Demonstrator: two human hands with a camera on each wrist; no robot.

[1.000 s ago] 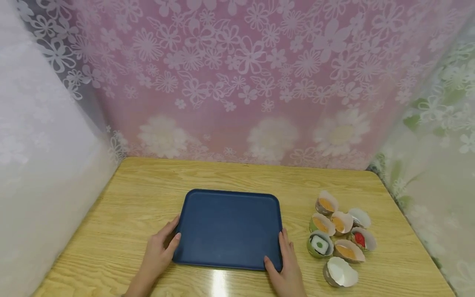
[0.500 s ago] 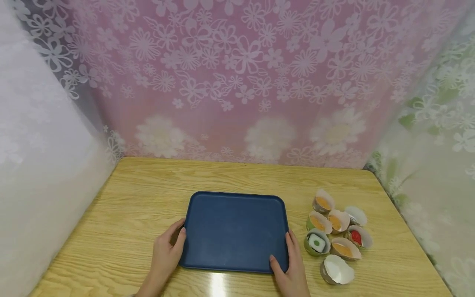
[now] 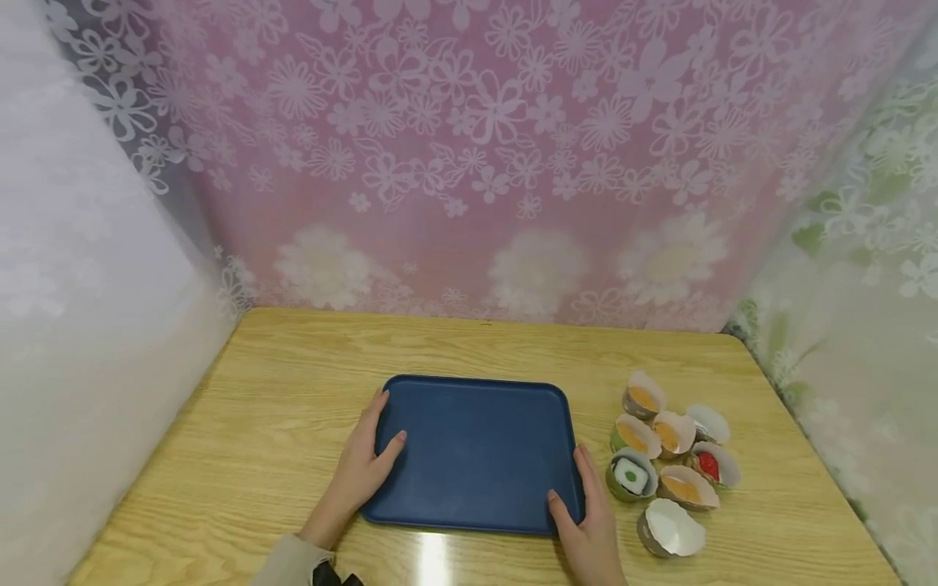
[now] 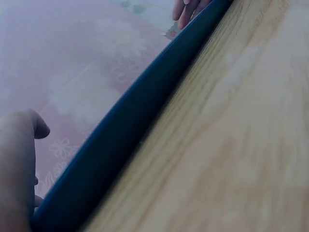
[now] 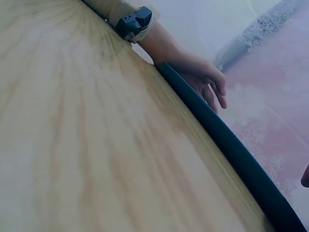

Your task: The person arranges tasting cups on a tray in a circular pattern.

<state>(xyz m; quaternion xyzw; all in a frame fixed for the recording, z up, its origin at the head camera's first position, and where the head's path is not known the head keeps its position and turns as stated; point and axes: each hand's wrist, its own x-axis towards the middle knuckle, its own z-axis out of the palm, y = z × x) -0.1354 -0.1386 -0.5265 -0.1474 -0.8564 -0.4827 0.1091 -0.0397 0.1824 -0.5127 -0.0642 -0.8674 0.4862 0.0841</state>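
A dark blue rectangular tray [image 3: 472, 456] with a low raised rim lies on the wooden table. My left hand [image 3: 362, 465] is at its left side, fingers extended along the edge and thumb reaching over the tray surface. At the tray's right side, near the front corner, is my right hand [image 3: 589, 521]; its fingers lie fairly straight along the outside while the thumb points over the rim. In the right wrist view the left hand [image 5: 200, 77] shows beyond the tray's front rim, its fingers hanging loosely. Just right of the right hand stands a white-lined paper cup [image 3: 672, 529].
Several paper cups sit grouped on the right of the table [image 3: 293, 366]. Some have orange contents, like the front one [image 3: 685, 488]; one holds a white block with a green spot [image 3: 631, 475], another something red [image 3: 707, 465]. Floral curtains [image 3: 469, 163] enclose the table.
The tray has slid to the right, closer to the cups, with my right hand staying at its edge. My left hand has moved right and forward, its thumb now farther over the tray.
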